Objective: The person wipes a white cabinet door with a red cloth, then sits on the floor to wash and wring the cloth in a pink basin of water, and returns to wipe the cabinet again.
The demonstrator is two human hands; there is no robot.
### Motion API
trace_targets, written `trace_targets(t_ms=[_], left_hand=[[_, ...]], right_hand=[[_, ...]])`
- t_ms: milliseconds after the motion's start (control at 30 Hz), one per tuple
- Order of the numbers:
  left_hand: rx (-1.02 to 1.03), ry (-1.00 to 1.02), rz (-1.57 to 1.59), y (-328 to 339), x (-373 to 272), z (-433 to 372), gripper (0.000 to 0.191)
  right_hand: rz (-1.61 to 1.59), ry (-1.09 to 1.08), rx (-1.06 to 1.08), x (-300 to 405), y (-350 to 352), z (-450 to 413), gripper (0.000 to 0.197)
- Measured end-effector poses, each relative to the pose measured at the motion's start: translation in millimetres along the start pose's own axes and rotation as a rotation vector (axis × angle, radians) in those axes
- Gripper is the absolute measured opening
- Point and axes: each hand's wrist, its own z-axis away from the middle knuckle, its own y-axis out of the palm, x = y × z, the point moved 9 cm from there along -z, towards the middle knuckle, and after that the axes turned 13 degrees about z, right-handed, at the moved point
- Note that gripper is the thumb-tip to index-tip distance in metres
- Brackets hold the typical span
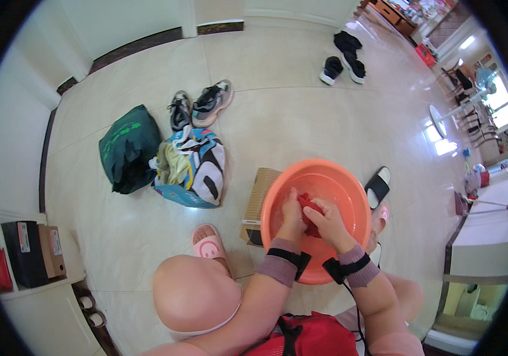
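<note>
An orange plastic basin [316, 165] stands before me, with what looks like water inside. Over it, my left hand [295, 213] and my right hand [329, 224] grip a bunched red cloth [309, 204] between them. Much of the cloth is covered by my fingers. Both wrists wear mauve cuffs with black straps, and a black cable trails from the right one. The basin partly hides a cardboard box [260, 196] at its left side.
Left of the box sit a colourful bag holding cloth [211, 164] and a dark green plastic bag [131, 151]. Grey sneakers [209, 104] lie behind them. Dark shoes [343, 66] rest farther off; a black-and-white slipper [377, 188] is right of the basin. A white cabinet [481, 249] borders the right.
</note>
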Motion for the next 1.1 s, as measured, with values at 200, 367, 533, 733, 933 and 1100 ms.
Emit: trace_targets(t_ms=[200, 367, 533, 733, 933, 1100], left_hand=[[-0.073, -0.184, 0.189, 22, 31, 30, 0.039], [-0.122, 0.140, -0.326, -12, -18, -4, 0.048], [-0.068, 0.071, 0.052, 7, -14, 11, 0.044], [-0.241, 0.027, -0.026, -18, 3, -1, 0.043], [0.014, 0.030, 0.107, -6, 3, -12, 0.035], [0.050, 0.132, -0.007, -3, -14, -12, 0.028]], right_hand=[[0.555, -0.144, -0.334, -14, -23, -15, 0.023], [0.593, 0.053, -0.360, -73, -22, -51, 0.028], [0.439, 0.356, -0.428, -157, -48, -40, 0.042], [0.477, 0.195, -0.145, -135, -22, -43, 0.047], [-0.023, 0.021, -0.026, -71, -1, -29, 0.025], [0.138, -0.112, 0.033, -8, 10, -7, 0.015]])
